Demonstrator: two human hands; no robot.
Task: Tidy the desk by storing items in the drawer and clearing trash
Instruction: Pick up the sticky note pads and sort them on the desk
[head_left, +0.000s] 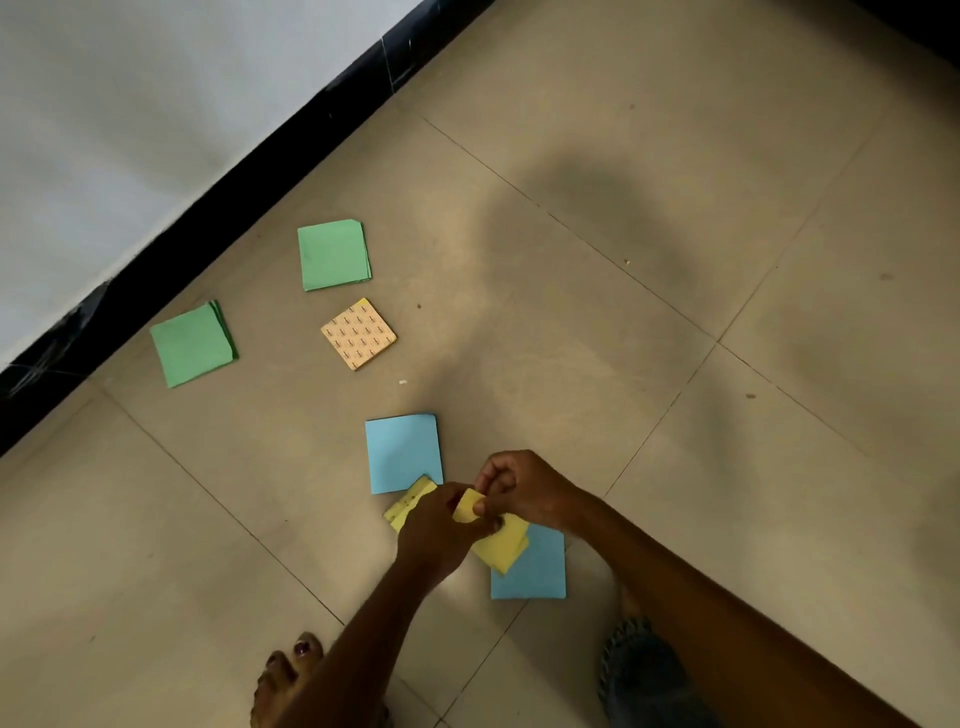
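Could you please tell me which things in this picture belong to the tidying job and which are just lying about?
Part of the job:
- yellow notes, held by the left hand and right hand
- two blue pads
- two green pads
- patterned orange pad

Just lying about:
- small crumbs on the tiled floor
- black skirting

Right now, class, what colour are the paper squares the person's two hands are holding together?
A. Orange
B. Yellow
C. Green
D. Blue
B: both the left hand and the right hand pinch the yellow paper squares, while the green, blue and orange ones lie on the floor.
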